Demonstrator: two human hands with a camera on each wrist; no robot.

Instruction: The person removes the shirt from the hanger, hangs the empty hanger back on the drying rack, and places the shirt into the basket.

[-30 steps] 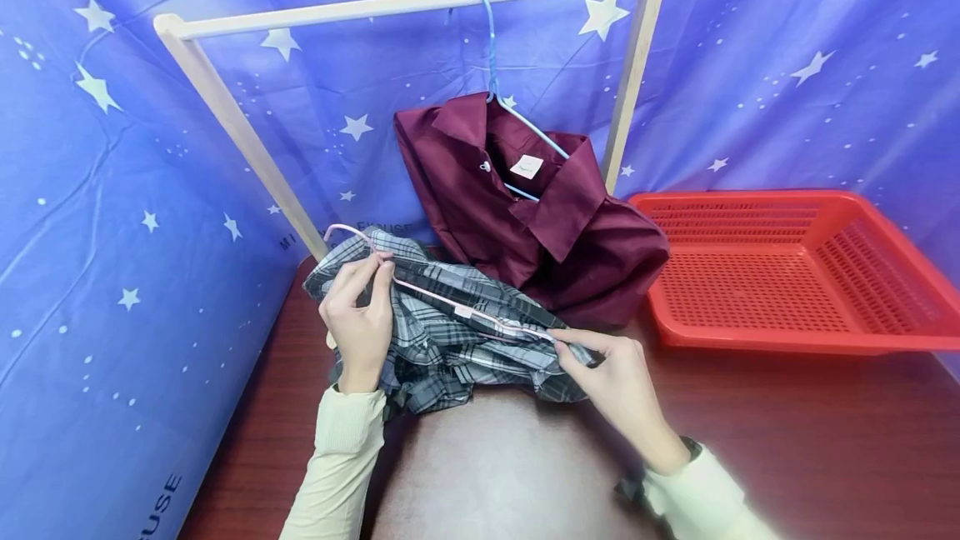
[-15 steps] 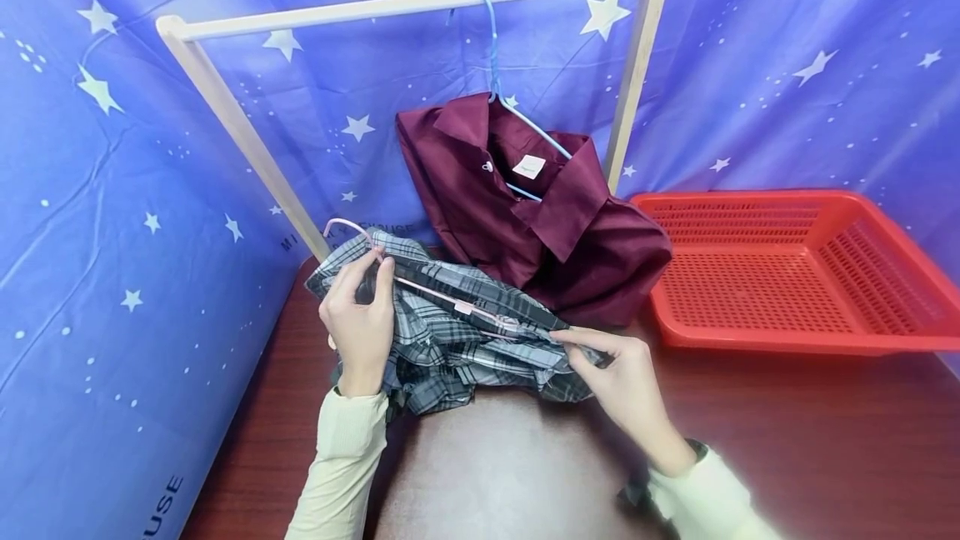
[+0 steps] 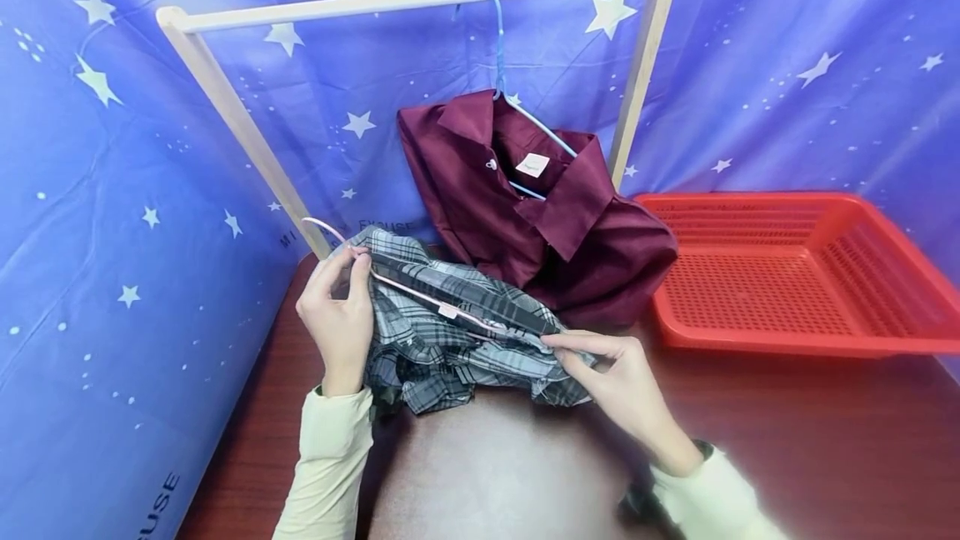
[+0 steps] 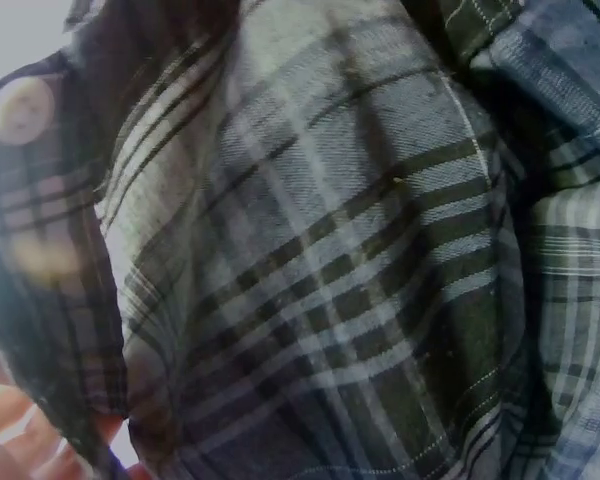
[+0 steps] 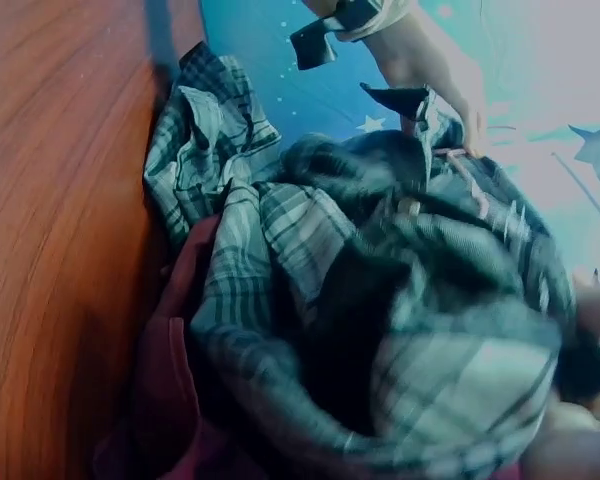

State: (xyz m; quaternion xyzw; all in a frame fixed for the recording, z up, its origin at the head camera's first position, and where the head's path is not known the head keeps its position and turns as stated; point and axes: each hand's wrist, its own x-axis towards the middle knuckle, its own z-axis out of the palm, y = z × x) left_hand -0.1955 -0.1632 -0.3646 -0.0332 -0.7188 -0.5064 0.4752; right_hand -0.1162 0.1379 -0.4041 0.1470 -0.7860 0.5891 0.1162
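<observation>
A grey plaid shirt [image 3: 450, 361] lies bunched over the table with a pink clothes hanger [image 3: 322, 226] running through its neck opening. My left hand [image 3: 337, 323] pinches the hanger at the foot of its hook, which pokes out at the upper left. At the other end, my right hand [image 3: 626, 386] pinches the shirt's fabric between thumb and forefinger, close to the hanger's arm. Plaid cloth [image 4: 310, 200] fills most of the left wrist view, with a button [image 4: 23, 110] at its edge. In the right wrist view the shirt [image 5: 450, 390] hangs in loose folds.
Behind the plaid shirt, a maroon shirt [image 3: 457, 190] hangs by a blue hanger [image 3: 501, 40] from a wooden rack [image 3: 337, 9]. To the right stands a red plastic basket [image 3: 750, 340] on the dark red table [image 3: 810, 440]. Blue starry cloth [image 3: 67, 273] encloses the left and back.
My left hand has shifted left, drawing the pink hanger and its hook leftward. My right hand keeps its pinch on the shirt and has moved only slightly.
</observation>
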